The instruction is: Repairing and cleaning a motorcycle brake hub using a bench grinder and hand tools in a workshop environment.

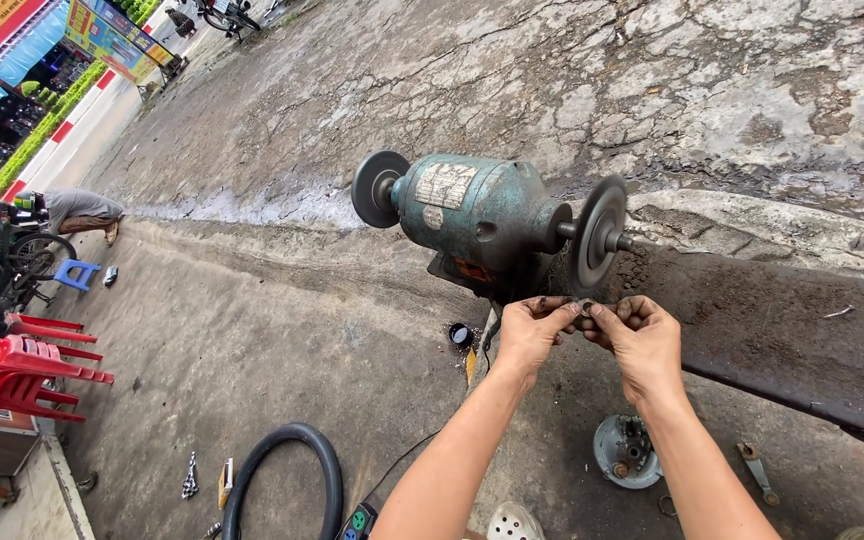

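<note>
Two hands pinch one small part under a bench grinder's right wheel.

The left hand [534, 328] and right hand [640, 335] meet fingertip to fingertip, together nipping one small dark part [587, 305], just below the right of two round grey wheels on the single teal metal bench grinder [482, 215]. Cracked concrete pavement [252, 320] lies open to the left; one black rubber inner tube [287, 480], a round metal housing [627, 452] and a flat wrench [757, 470] lie near the forearms.
</note>
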